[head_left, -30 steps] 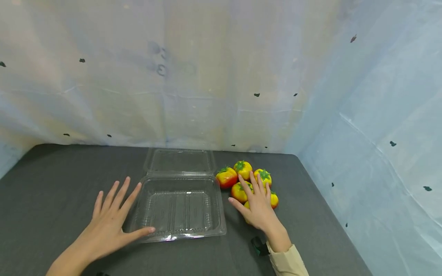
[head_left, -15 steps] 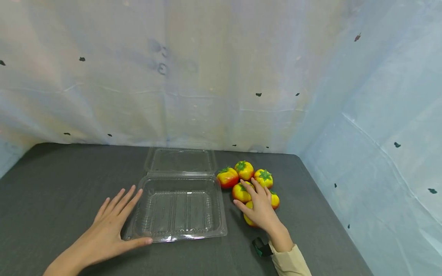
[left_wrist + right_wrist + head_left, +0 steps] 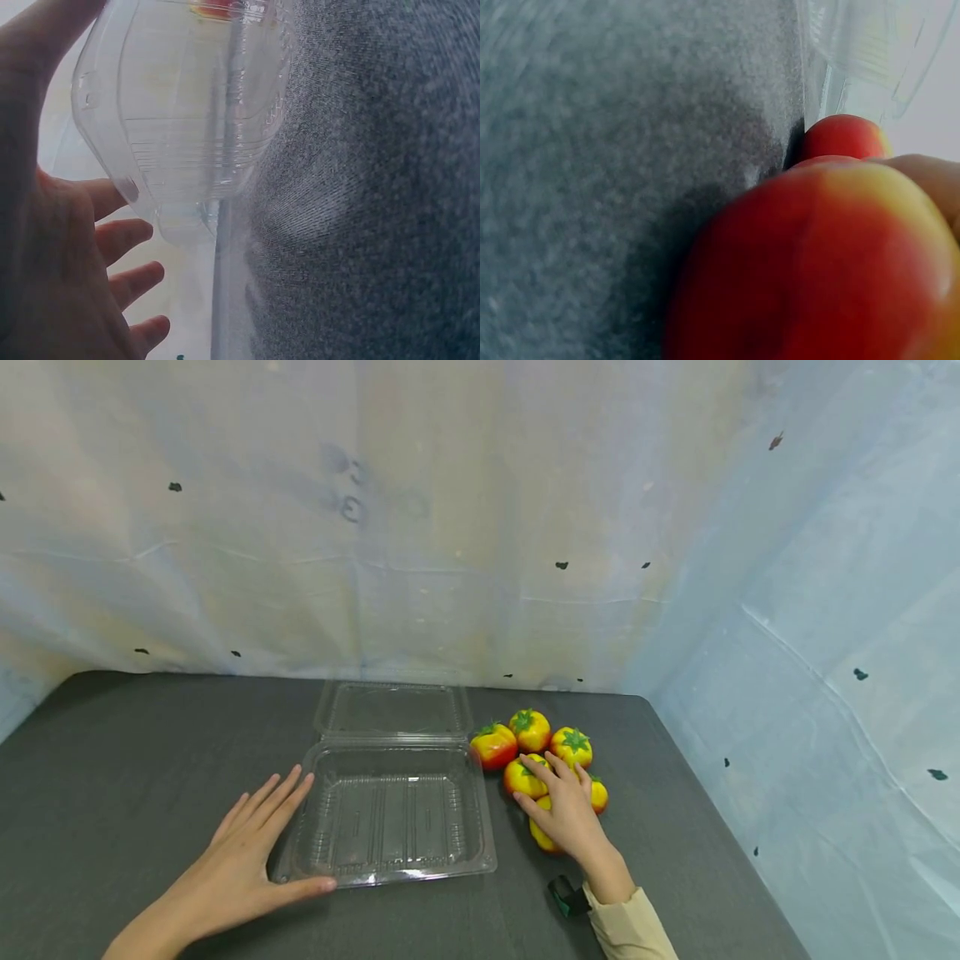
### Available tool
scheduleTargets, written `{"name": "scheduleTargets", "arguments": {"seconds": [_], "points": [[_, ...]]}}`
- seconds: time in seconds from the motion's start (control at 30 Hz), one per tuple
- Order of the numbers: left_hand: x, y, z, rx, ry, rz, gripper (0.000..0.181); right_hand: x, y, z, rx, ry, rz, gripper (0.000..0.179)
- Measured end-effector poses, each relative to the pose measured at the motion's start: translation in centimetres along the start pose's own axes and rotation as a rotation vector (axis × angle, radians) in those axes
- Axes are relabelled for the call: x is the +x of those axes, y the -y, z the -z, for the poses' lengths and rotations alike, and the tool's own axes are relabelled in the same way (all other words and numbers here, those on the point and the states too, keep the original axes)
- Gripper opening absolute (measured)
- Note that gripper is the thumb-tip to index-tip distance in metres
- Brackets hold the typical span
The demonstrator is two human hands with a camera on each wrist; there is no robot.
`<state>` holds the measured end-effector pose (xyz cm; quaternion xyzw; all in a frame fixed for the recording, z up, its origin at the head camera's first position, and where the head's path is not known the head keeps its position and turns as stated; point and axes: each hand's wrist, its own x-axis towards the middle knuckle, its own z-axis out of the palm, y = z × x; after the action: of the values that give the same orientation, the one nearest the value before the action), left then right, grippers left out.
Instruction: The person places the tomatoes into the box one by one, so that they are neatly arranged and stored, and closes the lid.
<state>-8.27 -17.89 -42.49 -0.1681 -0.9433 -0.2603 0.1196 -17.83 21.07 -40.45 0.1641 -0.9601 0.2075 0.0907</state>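
Observation:
A clear plastic clamshell box [image 3: 393, 814] lies with its lid [image 3: 397, 710] folded back. At its left side my left hand [image 3: 243, 852] spreads its fingers and thumb around the near corner. In the left wrist view the index fingertip [image 3: 109, 199] is at the box's rim. My right hand [image 3: 566, 810] is lowered over a cluster of yellow-and-red tomatoes [image 3: 493, 747] with green star-shaped tops, its fingers slightly bent. One tomato [image 3: 523, 777] shows between thumb and index finger; a large one [image 3: 810, 277] fills the right wrist view. The contact under the palm is hidden.
Box and tomatoes sit on a dark grey cloth-covered table [image 3: 150, 752]. Pale sheeting [image 3: 435, 527] hangs behind it, with another sheet [image 3: 825, 610] on the right. A small dark object [image 3: 567, 896] is at the right wrist.
My right hand has lowered onto the tomatoes and its fingers have bent somewhat. The left hand has dropped slightly beside the box, its fingers closer together.

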Motion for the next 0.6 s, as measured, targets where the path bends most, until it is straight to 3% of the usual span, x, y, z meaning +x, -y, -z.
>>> {"name": "scheduleTargets", "arguments": {"seconds": [0.2,0.6], "points": [[-0.05,-0.06,0.01,-0.017,0.013,0.018,0.113,0.11,0.05,0.01,-0.021,-0.027,0.027,0.050],[0.03,-0.27,0.13,-0.055,0.050,0.051,0.113,0.32,0.45,0.71,0.035,-0.062,0.073,0.050]]}}
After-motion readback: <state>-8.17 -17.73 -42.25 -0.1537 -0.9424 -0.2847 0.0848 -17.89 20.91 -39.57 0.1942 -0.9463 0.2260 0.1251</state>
